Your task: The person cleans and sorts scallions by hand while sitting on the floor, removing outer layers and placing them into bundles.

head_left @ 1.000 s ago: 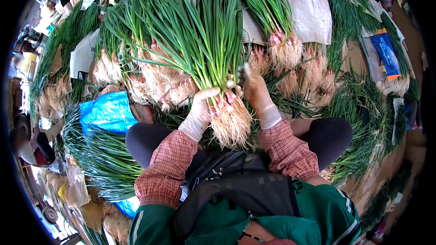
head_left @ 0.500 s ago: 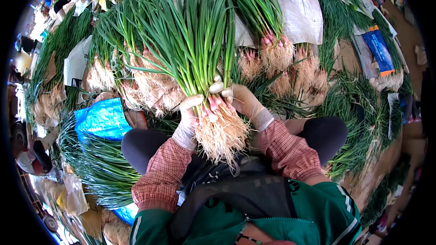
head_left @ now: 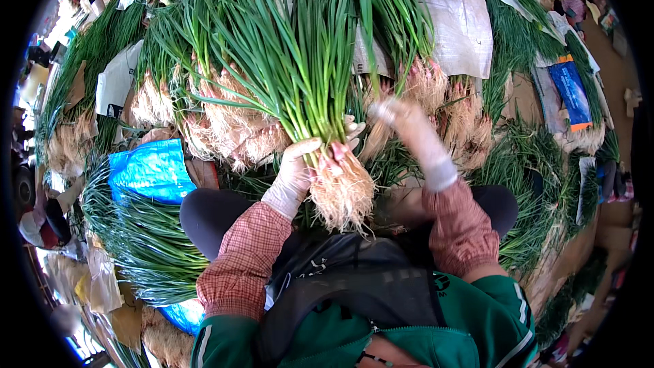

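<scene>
A thick bunch of spring onions (head_left: 310,75), with long green leaves, pinkish bulbs and shaggy pale roots, stands upright before me. My left hand (head_left: 294,172), in a pale glove, is wrapped round it just above the bulbs, and its fingertips show on the far side. To the right of the bunch, my gloved right hand (head_left: 407,126) is blurred by motion. Its fingers appear closed on a thin spring onion stalk (head_left: 374,83), with roots hanging below. Another bunch with pink bulbs (head_left: 428,71) lies just beyond that hand.
Heaps of spring onions (head_left: 146,249) surround my crossed legs. A blue plastic sheet (head_left: 151,172) lies at the left, and a whitish sack (head_left: 460,20) covers part of the far pile. At the right is a blue and orange package (head_left: 571,92).
My right hand has left the held bunch and moved right and away, toward the stalks beyond. The bunch in my left hand has shifted slightly right; the white bulbs at its front no longer show.
</scene>
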Tool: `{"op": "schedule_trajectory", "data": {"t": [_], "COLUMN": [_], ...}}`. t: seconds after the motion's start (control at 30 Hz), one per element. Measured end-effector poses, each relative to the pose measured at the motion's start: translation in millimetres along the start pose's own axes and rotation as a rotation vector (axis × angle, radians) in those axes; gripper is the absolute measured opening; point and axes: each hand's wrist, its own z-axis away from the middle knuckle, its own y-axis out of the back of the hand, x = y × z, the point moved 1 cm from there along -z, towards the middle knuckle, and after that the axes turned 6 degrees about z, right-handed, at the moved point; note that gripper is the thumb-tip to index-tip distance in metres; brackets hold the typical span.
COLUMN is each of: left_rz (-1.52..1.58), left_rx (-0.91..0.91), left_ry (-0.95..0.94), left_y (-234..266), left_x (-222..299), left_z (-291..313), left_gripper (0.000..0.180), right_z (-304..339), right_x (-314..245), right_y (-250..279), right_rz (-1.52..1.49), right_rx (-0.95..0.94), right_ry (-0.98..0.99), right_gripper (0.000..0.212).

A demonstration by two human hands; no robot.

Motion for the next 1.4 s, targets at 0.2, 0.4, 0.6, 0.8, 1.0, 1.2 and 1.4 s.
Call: {"op": "schedule_trajectory", "data": {"t": [0.2, 0.4, 0.6, 0.8, 1.0, 1.2, 1.4], "left_rz": [-0.079, -0.020, -0.046, 0.061, 0.109, -0.028, -0.025], "left_rx": [0.047, 0.033, 0.169, 0.063, -0.043, 0.089, 0.086], "left_ry": [0.043, 0.033, -0.055, -0.107, -0.114, 0.033, 0.196], "left_y": [7.0, 9.4, 18.1, 15.2, -15.5, 31.5, 27.5], "left_x": [-3.3, -4.1, 3.8, 1.9, 9.5, 2.1, 3.6], "left_z": [1.1, 1.2, 15.7, 12.0, 18.5, 13.9, 23.2], "left_gripper": [0.067, 0.050, 0.052, 0.031, 0.042, 0.066, 0.062], "right_z": [-0.3, -16.3, -18.5, 0.5, -23.0, -0.7, 35.7], "right_x": [35.1, 38.1, 1.6, -11.5, 46.8, -23.1, -137.5], "right_y": [-47.3, -86.2, -83.5, -81.9, -73.1, -49.9, -35.1], "right_rz": [-0.027, -1.075, -1.465, -0.918, -0.531, -0.478, -0.815], "right_rx": [0.197, 0.020, -0.297, 0.009, 0.181, 0.150, 0.083], "right_ry": [-0.080, -0.030, -0.014, 0.197, -0.056, 0.167, 0.416], "right_gripper": [0.047, 0.022, 0.031, 0.014, 0.032, 0.039, 0.039]}}
